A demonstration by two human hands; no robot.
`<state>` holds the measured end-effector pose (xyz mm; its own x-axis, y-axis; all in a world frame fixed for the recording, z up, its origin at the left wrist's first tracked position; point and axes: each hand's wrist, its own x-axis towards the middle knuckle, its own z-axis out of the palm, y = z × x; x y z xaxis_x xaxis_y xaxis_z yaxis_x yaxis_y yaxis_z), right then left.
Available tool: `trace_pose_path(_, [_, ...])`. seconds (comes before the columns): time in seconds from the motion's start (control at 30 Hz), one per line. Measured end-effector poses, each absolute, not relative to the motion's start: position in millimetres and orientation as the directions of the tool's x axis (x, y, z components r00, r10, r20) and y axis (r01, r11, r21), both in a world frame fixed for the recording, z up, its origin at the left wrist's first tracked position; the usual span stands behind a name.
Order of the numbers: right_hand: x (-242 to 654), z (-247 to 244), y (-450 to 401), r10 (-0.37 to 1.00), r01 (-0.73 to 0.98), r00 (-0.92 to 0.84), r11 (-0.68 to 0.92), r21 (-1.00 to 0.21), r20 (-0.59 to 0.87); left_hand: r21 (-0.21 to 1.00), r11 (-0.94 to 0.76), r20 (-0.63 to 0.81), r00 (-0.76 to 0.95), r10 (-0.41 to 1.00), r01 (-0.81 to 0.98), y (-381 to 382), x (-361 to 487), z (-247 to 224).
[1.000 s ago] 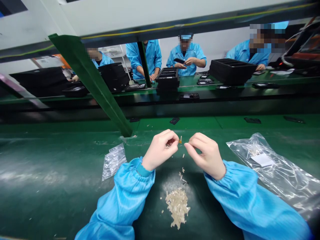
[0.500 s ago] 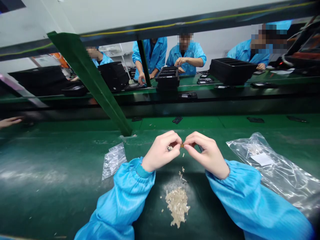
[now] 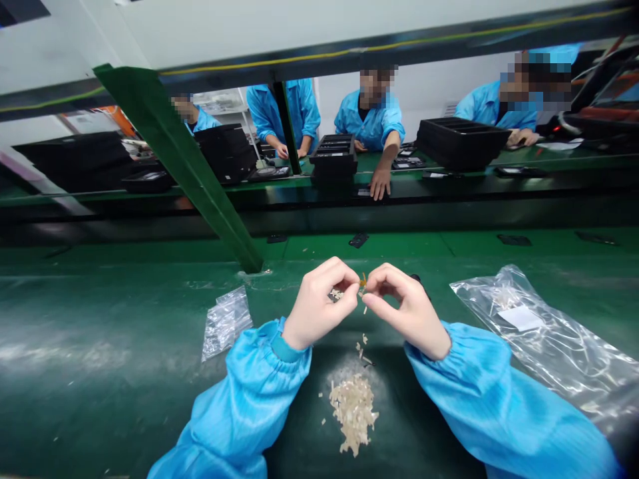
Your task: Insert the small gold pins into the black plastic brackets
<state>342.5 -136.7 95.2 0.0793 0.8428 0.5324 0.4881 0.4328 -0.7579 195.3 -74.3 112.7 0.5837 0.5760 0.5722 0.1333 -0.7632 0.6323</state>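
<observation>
On the tabletop (image 3: 124, 399), a heap of pale scraps (image 3: 353, 412) lies nearest. Beyond the heap, the left hand (image 3: 319, 303) pinches a small orange piece (image 3: 363, 282), its fingers almost closed; the right hand (image 3: 412, 307) has slightly parted fingers beside it, their grip unclear. The piece looks light, thin and flexible, probably easily creased, and best taken by an edge. Farther past the heap lies a flat black part (image 3: 358, 240).
</observation>
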Motion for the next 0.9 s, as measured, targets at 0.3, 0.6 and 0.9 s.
trace_pose_path(0.3, [344.2, 101.5, -143.6, 0.775, 0.524, 0.028, 0.526, -0.670, 0.631, 0.797, -0.598, 0.445, 0.585, 0.678, 0.087, -70.7, 194.2, 114.1])
trace_pose_path(0.6, [337.2, 98.5, -143.4, 0.807, 0.509, 0.103, 0.460, -0.728, 0.582, 0.661, -0.739, 0.569, 0.555, 0.606, 0.130, -80.4, 196.9, 114.4])
trace_pose_path(0.9, [342.0, 105.8, -148.0, 0.752, 0.574, 0.015, 0.533, -0.622, 0.659, 0.723, -0.676, 0.525, 0.524, 0.671, 0.141, -76.6, 194.5, 116.0])
